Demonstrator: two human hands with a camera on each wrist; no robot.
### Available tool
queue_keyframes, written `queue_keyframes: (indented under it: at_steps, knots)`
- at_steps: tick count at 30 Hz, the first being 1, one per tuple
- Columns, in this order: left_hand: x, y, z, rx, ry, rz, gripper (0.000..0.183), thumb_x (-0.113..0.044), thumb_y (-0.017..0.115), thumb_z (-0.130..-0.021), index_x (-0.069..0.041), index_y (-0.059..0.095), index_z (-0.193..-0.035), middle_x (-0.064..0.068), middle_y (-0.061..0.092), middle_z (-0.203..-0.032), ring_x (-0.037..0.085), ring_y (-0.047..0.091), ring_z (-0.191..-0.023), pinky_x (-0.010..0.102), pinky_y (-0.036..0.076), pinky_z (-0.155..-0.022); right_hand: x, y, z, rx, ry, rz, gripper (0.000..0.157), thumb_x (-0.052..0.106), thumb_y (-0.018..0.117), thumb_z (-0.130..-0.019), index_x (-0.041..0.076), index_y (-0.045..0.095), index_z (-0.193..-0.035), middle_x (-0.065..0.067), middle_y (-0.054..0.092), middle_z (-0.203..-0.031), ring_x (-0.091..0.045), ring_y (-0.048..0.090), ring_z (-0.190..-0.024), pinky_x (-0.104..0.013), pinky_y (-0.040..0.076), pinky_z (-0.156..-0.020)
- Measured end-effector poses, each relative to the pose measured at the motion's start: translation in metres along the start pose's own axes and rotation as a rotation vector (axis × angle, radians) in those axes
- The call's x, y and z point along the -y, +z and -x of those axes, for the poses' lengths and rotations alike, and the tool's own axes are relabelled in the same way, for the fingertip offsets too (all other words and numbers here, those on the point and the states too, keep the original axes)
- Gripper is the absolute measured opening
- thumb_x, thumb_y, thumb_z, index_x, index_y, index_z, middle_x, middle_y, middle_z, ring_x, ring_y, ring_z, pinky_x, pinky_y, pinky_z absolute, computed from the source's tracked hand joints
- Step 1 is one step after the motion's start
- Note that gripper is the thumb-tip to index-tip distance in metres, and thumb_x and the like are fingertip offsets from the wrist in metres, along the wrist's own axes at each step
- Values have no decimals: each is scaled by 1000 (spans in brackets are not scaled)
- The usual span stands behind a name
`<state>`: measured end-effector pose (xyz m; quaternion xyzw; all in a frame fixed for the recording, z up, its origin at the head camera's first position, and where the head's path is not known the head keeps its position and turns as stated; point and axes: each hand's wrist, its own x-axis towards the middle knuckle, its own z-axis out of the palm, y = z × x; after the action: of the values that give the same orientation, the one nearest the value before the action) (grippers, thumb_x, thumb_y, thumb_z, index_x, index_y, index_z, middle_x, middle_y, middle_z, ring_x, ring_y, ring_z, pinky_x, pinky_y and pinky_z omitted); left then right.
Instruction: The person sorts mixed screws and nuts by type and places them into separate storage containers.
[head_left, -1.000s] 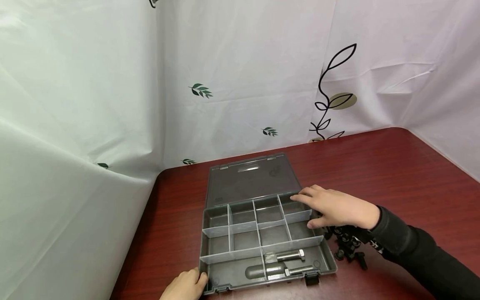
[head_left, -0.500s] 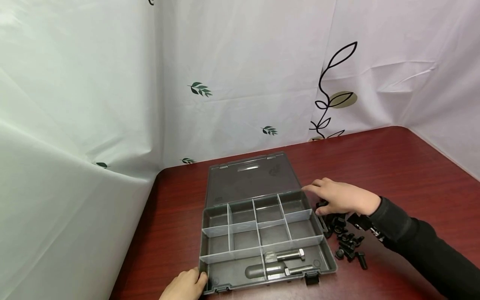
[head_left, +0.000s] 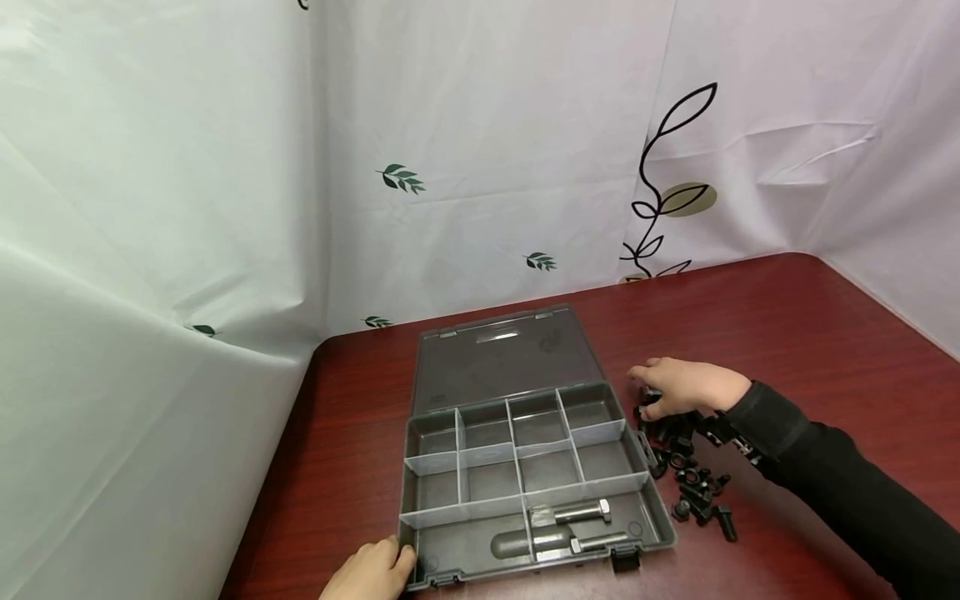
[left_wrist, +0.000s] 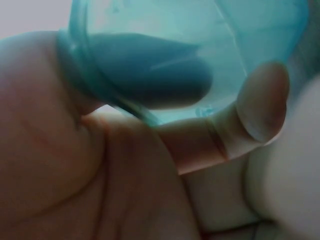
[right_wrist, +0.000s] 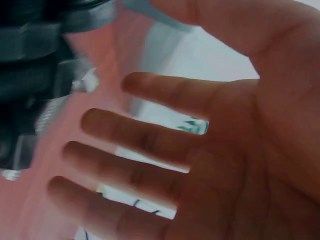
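A grey compartment box [head_left: 491, 483] lies open on the table. My left hand [head_left: 369, 572] grips its near left corner; in the left wrist view the translucent wall [left_wrist: 235, 35] sits between thumb and fingers. Two large silver hex bolts, one at the back [head_left: 581, 511] and one at the front [head_left: 600, 542], lie in the near right compartment. Right of the box is a heap of black bolts [head_left: 693, 479]. My right hand [head_left: 690, 387] hovers over the heap's far end, partly covering it. Its fingers [right_wrist: 145, 137] are spread and nearly straight beside blurred dark bolts [right_wrist: 35, 55], holding nothing.
The box's grey lid [head_left: 502, 358] lies folded back behind it. A black latch [head_left: 625, 560] hangs at the front edge. The dark red table [head_left: 750, 333] meets white patterned cloth [head_left: 480, 167] at the back and sides.
My right hand has moved right, from over the box's far right compartments to above the black bolts, uncovering those compartments. The left hand stays on the corner.
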<state>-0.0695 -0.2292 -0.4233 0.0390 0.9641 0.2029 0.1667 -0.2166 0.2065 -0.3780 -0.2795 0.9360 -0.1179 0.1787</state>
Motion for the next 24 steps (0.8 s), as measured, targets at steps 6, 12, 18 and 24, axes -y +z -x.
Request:
queue_keyframes:
  at_steps: [6,12,18,24]
  knots:
    - [1,0,0,-11,15,-2,27,-27,47,-90,-10,47,-69,7,53,-67,20,48,-61,44,41,-58,-7,3,-9,73,34,29,68,35,65,-83,-8,43,-130,-38,38,-132,-49,40,-120,-53,39,-91]
    - [0,-1,0,-26,27,-19,25,-26,49,-90,-10,50,-71,10,56,-70,23,53,-63,46,42,-59,-6,-1,-12,111,47,43,70,35,65,-82,-9,42,-131,-36,38,-133,-49,36,-123,-52,37,-93]
    - [-1,-2,0,-12,18,-15,25,-26,48,-90,-9,50,-72,9,55,-69,23,52,-63,46,41,-59,-5,-5,-13,140,52,33,72,36,65,-82,-10,40,-132,-37,37,-134,-50,34,-125,-53,36,-95]
    - [-2,-2,-2,20,-5,-7,25,-26,47,-91,-7,51,-74,8,55,-70,23,52,-65,45,42,-61,-12,-6,-17,150,9,15,68,38,65,-82,-6,44,-129,-29,47,-124,-43,47,-114,-48,41,-88]
